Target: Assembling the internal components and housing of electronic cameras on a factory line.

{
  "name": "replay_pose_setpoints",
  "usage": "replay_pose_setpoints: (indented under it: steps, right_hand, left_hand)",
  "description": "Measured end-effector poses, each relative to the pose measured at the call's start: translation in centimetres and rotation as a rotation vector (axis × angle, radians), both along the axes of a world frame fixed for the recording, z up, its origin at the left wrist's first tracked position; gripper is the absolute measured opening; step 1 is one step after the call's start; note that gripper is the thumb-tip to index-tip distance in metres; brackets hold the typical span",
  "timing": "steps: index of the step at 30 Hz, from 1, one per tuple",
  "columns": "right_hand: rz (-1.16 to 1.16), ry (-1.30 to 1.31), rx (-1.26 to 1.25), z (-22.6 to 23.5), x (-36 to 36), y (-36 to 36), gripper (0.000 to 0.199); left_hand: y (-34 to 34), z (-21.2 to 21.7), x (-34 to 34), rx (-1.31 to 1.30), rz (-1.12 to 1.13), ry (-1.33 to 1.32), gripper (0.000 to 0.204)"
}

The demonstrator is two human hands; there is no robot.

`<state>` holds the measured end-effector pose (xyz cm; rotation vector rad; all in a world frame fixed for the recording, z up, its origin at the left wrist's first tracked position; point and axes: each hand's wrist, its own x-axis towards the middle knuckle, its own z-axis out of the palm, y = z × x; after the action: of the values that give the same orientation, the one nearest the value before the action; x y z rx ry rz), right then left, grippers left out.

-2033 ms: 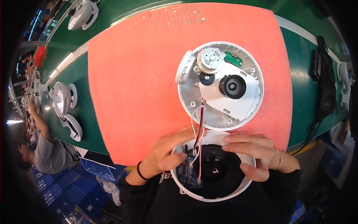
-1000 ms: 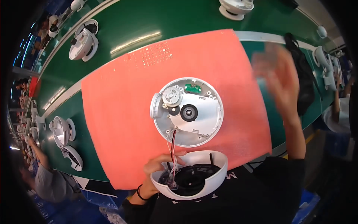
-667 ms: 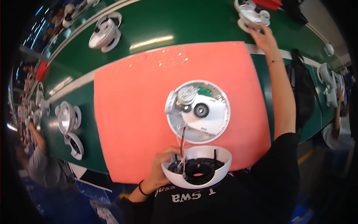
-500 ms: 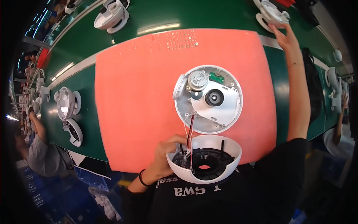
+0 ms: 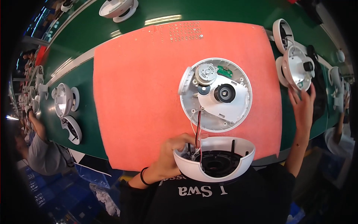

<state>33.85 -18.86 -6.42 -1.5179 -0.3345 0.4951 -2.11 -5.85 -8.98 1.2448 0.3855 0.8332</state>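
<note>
My left hand (image 5: 167,151) grips the edge of a white half-round housing shell (image 5: 214,174) at the front of the mat, black parts inside it. A few thin wires (image 5: 198,130) run from that shell to a round white camera housing (image 5: 244,108), which lies open side up on the mat and bears a silver motor (image 5: 206,74), a small green circuit board (image 5: 225,71) and a black lens (image 5: 225,93). At the right, my right hand (image 5: 304,108) has its fingers on the lower rim of another opened white camera housing (image 5: 298,65), its cover shell (image 5: 282,35) beyond.
The pink mat (image 5: 138,93) covers the green workbench (image 5: 82,108); rows of small screws (image 5: 186,31) lie at its far edge. More white housings stand at the left (image 5: 64,100) and far side (image 5: 117,8). A co-worker (image 5: 46,156) sits at the left.
My right hand has come back from the far right corner, bringing the opened camera housing nearer along the bench. My left hand keeps hold of the shell.
</note>
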Motion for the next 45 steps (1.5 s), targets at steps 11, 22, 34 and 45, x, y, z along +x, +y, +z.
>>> replay_pose_setpoints:
  steps: [11,22,34,45]
  right_hand:
    - [1.156,-0.866,0.155,6.4,-14.4,5.0,0.075]
    - [1.031,-0.796,0.238,6.0,-14.9,5.3,0.047]
    - [1.13,-0.784,0.205,6.0,-15.0,5.3,0.042]
    - [1.051,-0.9,0.231,5.7,-15.3,5.3,0.046]
  left_hand:
    - [-0.1,-0.5,0.2,0.148,0.017,0.11,0.043]
    - [0.8,1.4,-0.4,0.293,-0.113,0.135,0.053]
    - [0.1,5.7,-1.1,0.505,0.113,0.199,0.048]
    - [0.1,6.7,-0.5,0.632,0.206,0.228,0.039]
